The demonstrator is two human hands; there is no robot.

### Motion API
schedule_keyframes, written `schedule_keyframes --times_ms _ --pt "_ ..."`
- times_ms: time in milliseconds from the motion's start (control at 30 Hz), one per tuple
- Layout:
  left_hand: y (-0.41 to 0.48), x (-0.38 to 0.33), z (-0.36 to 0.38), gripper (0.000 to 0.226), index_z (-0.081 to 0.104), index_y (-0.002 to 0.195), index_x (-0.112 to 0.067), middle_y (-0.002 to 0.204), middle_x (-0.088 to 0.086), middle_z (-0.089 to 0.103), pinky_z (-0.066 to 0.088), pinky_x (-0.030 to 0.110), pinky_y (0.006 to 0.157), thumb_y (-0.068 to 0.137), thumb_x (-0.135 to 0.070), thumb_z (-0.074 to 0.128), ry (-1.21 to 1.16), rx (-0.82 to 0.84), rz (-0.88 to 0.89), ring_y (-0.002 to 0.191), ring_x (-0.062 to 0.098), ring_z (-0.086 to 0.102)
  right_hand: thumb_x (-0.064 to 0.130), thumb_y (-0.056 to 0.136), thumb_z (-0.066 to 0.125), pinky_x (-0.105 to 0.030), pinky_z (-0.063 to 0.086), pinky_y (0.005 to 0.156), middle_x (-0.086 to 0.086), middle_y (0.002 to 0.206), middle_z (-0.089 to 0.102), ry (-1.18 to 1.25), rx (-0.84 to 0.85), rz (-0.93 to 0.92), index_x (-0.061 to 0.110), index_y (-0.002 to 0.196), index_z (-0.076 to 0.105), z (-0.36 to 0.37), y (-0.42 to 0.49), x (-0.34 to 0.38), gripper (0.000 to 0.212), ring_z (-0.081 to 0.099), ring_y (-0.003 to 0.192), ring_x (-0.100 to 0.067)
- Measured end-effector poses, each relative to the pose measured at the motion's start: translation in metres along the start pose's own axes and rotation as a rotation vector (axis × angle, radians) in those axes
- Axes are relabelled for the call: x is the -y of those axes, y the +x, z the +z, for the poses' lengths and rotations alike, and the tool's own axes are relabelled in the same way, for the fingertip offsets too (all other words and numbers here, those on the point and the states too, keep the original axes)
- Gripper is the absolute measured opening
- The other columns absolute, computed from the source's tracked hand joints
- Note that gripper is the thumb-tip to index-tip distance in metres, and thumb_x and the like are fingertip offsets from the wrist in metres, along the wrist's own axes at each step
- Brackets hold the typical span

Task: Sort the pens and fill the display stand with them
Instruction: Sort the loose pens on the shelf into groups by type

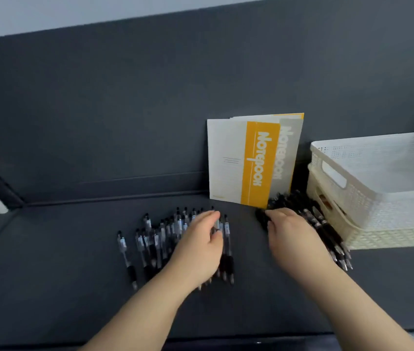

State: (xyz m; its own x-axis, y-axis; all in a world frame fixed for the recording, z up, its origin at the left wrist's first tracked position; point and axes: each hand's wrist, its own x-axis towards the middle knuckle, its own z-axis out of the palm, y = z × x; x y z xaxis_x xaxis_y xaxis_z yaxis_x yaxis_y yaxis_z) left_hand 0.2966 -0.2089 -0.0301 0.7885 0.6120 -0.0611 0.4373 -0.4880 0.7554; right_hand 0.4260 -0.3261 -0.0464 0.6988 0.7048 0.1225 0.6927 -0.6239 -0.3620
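Note:
Two groups of pens lie on a dark grey shelf. Several clear-barrelled pens with black grips [150, 244] are spread out at the left centre. Several darker black pens [327, 231] lie in a row at the right, beside the baskets. My left hand [198, 247] rests over the right side of the clear pens, its thumb and fingers curled round one or more of them. My right hand [292, 236] lies on the left end of the dark pens, fingers bent down onto them. No display stand is in view.
Two notebooks [249, 160] with yellow and grey bands lean upright against the back wall. Two stacked white lattice baskets [368, 198] stand at the right. The shelf's front edge [226, 340] runs along the bottom.

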Motion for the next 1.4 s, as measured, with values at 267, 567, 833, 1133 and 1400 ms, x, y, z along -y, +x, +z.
schedule_keyframes --times_ms 267,567,833,1133,1400 --pt "-0.023 0.077 -0.072 0.058 0.021 0.149 -0.017 0.148 0.008 0.025 0.035 0.033 0.102 0.097 -0.028 0.042 0.328 -0.183 -0.508 0.134 0.028 0.03 0.027 0.094 0.045 -0.028 0.028 0.065 0.004 0.073 0.035 0.12 0.246 0.004 0.017 0.069 0.038 0.043 0.008 0.042 0.028 0.053 0.087 -0.026" --pt "-0.009 0.078 -0.065 0.071 -0.001 0.151 -0.015 0.154 0.009 0.016 0.032 0.035 0.105 0.097 -0.032 0.041 0.238 -0.031 -0.498 0.139 0.028 0.024 0.031 0.091 0.053 -0.024 0.028 0.052 -0.001 0.079 0.049 0.132 0.267 0.048 0.015 0.079 0.046 0.055 0.023 0.075 0.021 0.044 0.068 -0.014" --pt "0.006 0.089 -0.067 0.075 -0.004 0.151 -0.017 0.151 0.005 0.018 0.039 0.034 0.101 0.095 -0.027 0.046 0.305 0.103 -0.31 0.136 0.023 0.026 0.018 0.088 0.046 -0.021 0.03 0.046 -0.001 0.071 0.053 0.199 0.3 0.155 0.008 0.088 0.052 0.066 0.019 0.1 0.012 0.046 0.06 -0.012" --pt "0.021 0.098 -0.078 0.079 -0.008 0.15 -0.014 0.145 0.008 0.038 0.045 0.024 0.073 0.095 -0.024 0.047 0.272 0.225 -0.16 0.091 0.013 0.051 0.02 0.086 0.053 -0.029 0.03 0.051 -0.005 0.069 0.047 0.297 0.257 0.379 0.009 0.076 0.045 0.06 0.008 0.112 0.017 0.042 0.059 -0.019" --pt "0.017 0.118 -0.086 0.065 0.011 0.15 -0.016 0.12 0.008 0.055 0.043 0.026 0.057 0.094 -0.02 0.043 -0.062 0.128 -0.218 0.071 0.015 0.056 0.015 0.085 0.058 -0.026 0.023 0.046 -0.003 0.058 0.038 0.458 0.147 0.466 0.013 0.067 0.041 0.058 0.0 0.111 0.025 0.034 0.051 -0.017"
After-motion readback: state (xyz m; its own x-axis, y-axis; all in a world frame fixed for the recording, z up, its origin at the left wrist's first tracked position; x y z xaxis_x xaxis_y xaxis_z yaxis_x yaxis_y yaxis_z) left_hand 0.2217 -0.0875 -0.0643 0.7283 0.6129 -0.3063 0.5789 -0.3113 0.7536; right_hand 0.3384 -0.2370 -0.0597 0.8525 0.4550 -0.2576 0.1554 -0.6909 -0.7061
